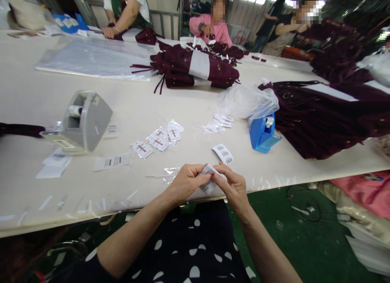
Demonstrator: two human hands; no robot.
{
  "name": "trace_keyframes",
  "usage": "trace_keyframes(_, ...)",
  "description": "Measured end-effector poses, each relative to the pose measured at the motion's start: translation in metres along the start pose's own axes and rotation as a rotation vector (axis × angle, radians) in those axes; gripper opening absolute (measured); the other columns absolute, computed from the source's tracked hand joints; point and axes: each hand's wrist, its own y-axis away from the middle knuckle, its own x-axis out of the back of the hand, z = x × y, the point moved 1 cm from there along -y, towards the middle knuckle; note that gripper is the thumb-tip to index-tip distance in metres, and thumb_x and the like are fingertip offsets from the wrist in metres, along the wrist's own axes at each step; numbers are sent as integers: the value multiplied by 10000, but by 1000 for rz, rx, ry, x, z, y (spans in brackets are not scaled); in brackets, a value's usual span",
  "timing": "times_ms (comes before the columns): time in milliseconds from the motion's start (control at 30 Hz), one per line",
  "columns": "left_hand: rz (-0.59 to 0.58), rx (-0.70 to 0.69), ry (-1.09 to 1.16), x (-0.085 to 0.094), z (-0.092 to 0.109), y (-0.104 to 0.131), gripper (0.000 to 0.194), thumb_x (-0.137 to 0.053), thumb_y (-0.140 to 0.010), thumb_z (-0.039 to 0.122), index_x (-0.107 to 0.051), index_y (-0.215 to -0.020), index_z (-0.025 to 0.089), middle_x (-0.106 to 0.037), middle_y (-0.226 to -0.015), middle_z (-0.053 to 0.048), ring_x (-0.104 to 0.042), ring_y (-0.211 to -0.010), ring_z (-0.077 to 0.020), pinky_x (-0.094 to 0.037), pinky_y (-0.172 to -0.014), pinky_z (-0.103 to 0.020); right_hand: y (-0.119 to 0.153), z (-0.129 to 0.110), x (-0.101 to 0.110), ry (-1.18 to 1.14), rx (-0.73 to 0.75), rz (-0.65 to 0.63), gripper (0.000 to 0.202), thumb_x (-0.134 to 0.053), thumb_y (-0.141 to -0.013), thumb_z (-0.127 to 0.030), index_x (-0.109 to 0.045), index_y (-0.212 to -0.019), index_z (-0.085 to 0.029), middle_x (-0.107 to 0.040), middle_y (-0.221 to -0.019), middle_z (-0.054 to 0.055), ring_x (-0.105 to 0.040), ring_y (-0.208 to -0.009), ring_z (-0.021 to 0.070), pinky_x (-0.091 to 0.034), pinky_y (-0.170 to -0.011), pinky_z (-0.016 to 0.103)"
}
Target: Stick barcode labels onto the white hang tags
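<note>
The left hand (189, 180) and the right hand (233, 186) meet at the near edge of the table (170, 106), both with a closed grip on a small white label (209, 188); thumbs and fingers pinch it from either side, and dark print shows on its lower part. Just beyond the right hand lies a curled sheet of barcode stickers (224, 154); a clear plastic sleeve (170, 174) lies beside the left hand, partly hidden by it. Farther in are two groups of tags — patterned square tags (160, 139) to the left, a heap of smaller white tags (223, 120) to the right; a grey tape dispenser (100, 116) and a blue tape dispenser (258, 132) stand on either side; beyond lies a maroon bundle (176, 68) with a white band (199, 65) around it.
</note>
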Motion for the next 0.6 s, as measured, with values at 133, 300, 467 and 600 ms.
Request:
trace_keyframes(133, 16, 11, -73, 0, -2, -1, 248, -567, -706, 339, -629, -692, 99, -506, -576, 10, -429, -551, -90, -334, -524, -204, 1, 2, -4, -8, -3, 36, 144, -534, -808, -297, -660, -835, -235, -658, -804, -14, -592, -831, 158, -317, -1018, 425)
trace_keyframes(300, 36, 53, -91, -1, -5, -3, 273, -555, -695, 378, -598, -674, 110, -450, -556, 21, -386, -530, -88, -302, -498, -204, 1, 2, -8, 24, 17, 47, 147, -530, -804, -304, -643, -755, -224, -637, -744, -9, -573, -761, 153, -326, -1001, 435)
trace_keyframes(467, 57, 39, -157, -2, -5, -3, 287, -545, -690, 396, -518, -572, 135, -398, -529, 38, -357, -531, -85, -276, -494, -200, 2, 7, -12, -101, -96, 64, 181, -532, -791, -326, -637, -699, -210, -621, -717, -11, -564, -741, 152, -336, -989, 403)
trace_keyframes(600, 64, 12, -224, -1, -8, -4, 301, -519, -707, 394, -482, -541, 146, -375, -517, 49, -346, -528, -84, -272, -502, -205, 4, 17, -18, -261, -230, 129, 195, -574, -747, -350, -652, -658, -195, -611, -670, -6, -546, -704, 158, -417, -839, 338)
